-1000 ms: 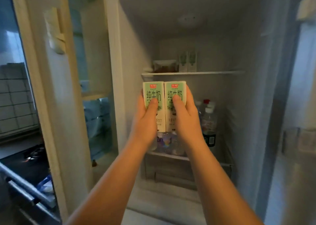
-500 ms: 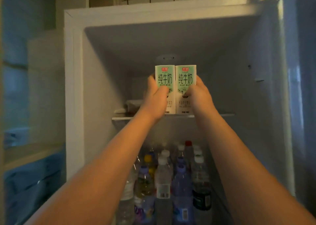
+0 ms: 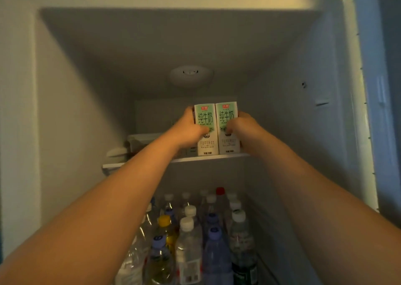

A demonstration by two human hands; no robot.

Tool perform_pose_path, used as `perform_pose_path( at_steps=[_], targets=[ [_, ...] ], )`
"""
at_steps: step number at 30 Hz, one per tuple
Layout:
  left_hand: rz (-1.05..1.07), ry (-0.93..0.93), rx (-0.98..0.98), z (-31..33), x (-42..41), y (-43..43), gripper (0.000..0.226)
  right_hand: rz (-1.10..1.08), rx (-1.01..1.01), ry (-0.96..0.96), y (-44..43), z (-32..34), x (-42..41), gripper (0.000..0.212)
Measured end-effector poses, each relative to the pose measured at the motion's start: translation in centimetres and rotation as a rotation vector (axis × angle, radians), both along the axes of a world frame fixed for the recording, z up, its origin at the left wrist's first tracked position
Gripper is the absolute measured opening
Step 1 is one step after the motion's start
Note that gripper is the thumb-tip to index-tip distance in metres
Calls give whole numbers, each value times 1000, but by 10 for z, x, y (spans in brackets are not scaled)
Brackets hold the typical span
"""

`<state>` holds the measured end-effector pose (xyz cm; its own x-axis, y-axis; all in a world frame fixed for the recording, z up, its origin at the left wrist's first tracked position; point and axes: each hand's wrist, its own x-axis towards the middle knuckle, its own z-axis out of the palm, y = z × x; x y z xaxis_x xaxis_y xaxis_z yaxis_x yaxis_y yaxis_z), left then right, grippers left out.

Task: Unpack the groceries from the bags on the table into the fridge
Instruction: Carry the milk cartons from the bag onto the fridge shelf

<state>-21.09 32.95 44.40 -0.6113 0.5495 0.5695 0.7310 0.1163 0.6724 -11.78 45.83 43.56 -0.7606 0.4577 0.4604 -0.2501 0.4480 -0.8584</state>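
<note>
2 milk cartons [image 3: 216, 128] upright, touching, seemingly resting on fridge shelf [image 3: 208, 158], left hand [image 3: 188, 128] and right hand [image 3: 243, 126] each clamped on 1, bottles [image 3: 191, 237] below

There is one view only, from a wide-angle camera on the person's head, so no second view shares the scene. It stands close before the open fridge [image 3: 65, 89] and looks straight into it, tilted slightly up: the ceiling of the compartment fills the upper half of the frame. The shelf [image 3: 195, 159] crosses just below centre, seen nearly edge-on. Both forearms run from the lower corners toward centre, and the bottles [image 3: 188, 241] sit low in frame.
</note>
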Motion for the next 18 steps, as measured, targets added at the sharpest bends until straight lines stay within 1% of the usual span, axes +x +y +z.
perform_pose_path(
  at_steps=[2, 3, 4, 6, 8, 10, 14, 16, 18],
  targets=[
    [-10, 68, -103, 9, -1, -6, 92, -16, 149, -109, 6, 1, 1, 39],
    [-6, 102, -163, 15, -1, -8, 101, -47, 229, -185, 8, 3, 2, 37],
    [13, 140, -218, 21, -1, -9, 106, -87, 300, -259, 11, 4, 4, 34],
    [85, 238, -315, 33, -2, -8, 102, -166, 369, -364, 15, 7, 6, 34],
    [151, 320, -394, 42, -6, -4, 89, -224, 392, -406, 18, 10, 5, 39],
    [190, 367, -447, 46, -12, 1, 77, -247, 401, -423, 19, 12, 1, 35],
    [232, 421, -485, 50, -30, 14, 76, -258, 378, -416, 21, 13, -16, 23],
    [273, 466, -509, 51, -39, 22, 75, -263, 349, -420, 23, 14, -26, 23],
    [330, 531, -545, 53, -49, 30, 77, -276, 339, -448, 28, 16, -38, 29]
  ],
)
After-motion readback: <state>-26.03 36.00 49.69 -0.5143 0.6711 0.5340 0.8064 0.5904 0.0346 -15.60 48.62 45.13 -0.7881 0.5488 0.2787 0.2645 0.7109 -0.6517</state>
